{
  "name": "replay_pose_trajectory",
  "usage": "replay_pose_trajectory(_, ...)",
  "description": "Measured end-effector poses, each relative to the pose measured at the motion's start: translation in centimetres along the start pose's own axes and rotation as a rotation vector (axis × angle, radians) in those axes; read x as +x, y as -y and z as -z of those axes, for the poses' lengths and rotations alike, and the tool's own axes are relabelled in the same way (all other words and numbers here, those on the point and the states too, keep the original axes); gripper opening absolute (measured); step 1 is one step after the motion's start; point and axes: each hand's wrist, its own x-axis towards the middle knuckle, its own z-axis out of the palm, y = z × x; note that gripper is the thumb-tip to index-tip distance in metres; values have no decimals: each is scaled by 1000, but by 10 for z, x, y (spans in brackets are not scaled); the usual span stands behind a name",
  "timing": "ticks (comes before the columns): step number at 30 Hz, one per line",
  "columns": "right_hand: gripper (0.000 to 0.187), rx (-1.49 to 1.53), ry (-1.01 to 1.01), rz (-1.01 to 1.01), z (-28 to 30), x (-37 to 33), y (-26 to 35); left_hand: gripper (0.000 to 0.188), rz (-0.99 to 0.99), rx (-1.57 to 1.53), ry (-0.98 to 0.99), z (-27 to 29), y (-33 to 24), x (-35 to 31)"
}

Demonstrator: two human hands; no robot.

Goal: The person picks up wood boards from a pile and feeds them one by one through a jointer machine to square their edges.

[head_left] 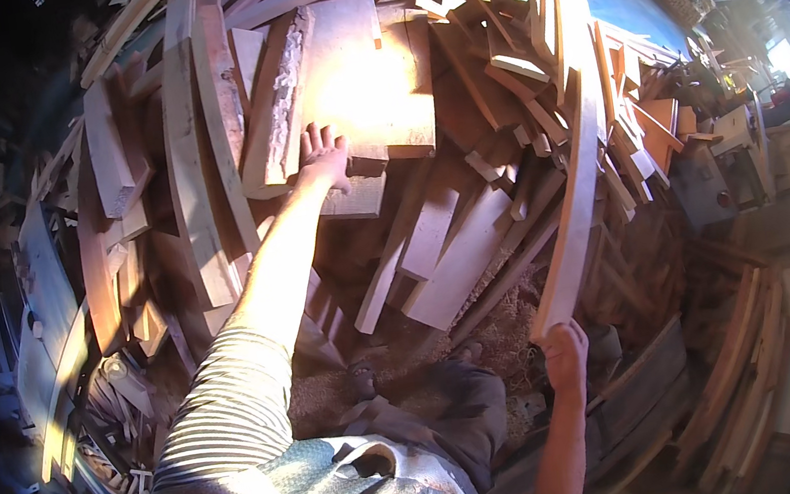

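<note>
plank (579,170) is jutting past wood pile (458,263) toward four o'clock, right hand (565,349) gripping its end; left hand (327,157), eleven o'clock, is lying spread.

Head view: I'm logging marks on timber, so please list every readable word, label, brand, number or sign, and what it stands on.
No text can be read anywhere.
Long board in the right hand: no lettering seen.
Wide board by the left hand: none seen; glare washes out part.
Dim background: too small and blurred to tell.
</note>
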Motion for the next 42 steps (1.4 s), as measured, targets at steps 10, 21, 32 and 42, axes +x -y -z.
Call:
replay_pose_trajectory(10,57,324,-217,-199,17,74,-11,131,-51,-84,5,-11,2,1)
replay_pose_trajectory(21,67,73,-459,-224,16,99,-25,101,75,-87,27,-18,-1,5)
replay_pose_trajectory(32,62,-145,-572,-98,48,49,-70,91,69,-91,-25,-25,2,11)
replay_pose_trajectory(42,68,-421,-494,-3,24,-38,-70,87,96,-97,4,-20,1,3)
